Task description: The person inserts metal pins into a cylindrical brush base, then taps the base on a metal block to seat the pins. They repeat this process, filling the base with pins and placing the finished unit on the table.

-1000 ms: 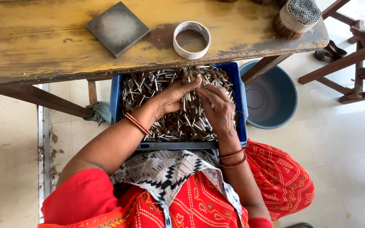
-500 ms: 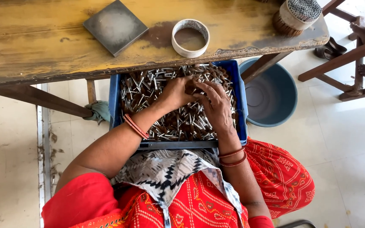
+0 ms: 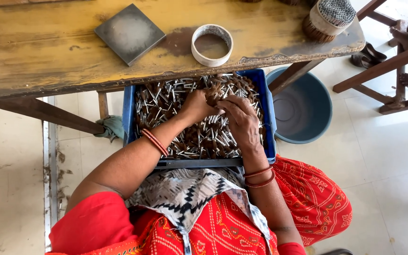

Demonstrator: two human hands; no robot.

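- In the blue crate [image 3: 128, 113] on our lap, just under the table [image 3: 34, 52] edge, lie many small pieces [image 3: 204, 137] with brown bodies and shiny metal ends, heaped in all directions.
- Our left hand [image 3: 195, 106] is sunk in the heap near the middle of the crate, its fingers curled around a small bunch of the pieces; the bunch itself is mostly hidden by the hand.
- Our right hand [image 3: 242, 123] lies flat just beside it, the fingers spread and loose on top of the heap, touching the pieces but not closing on any that we can see.
- We judge that the crate sits on the lap so both hands reach the pieces without stretching.
- On the table, well apart from the hands, stand a white ring [image 3: 212, 45] and a grey square plate [image 3: 129, 33].
- At the far right corner lies a bundle [image 3: 329, 19] of packed pieces, ends up.
- A grey-blue tub [image 3: 303, 106] stands on the floor beside the crate.
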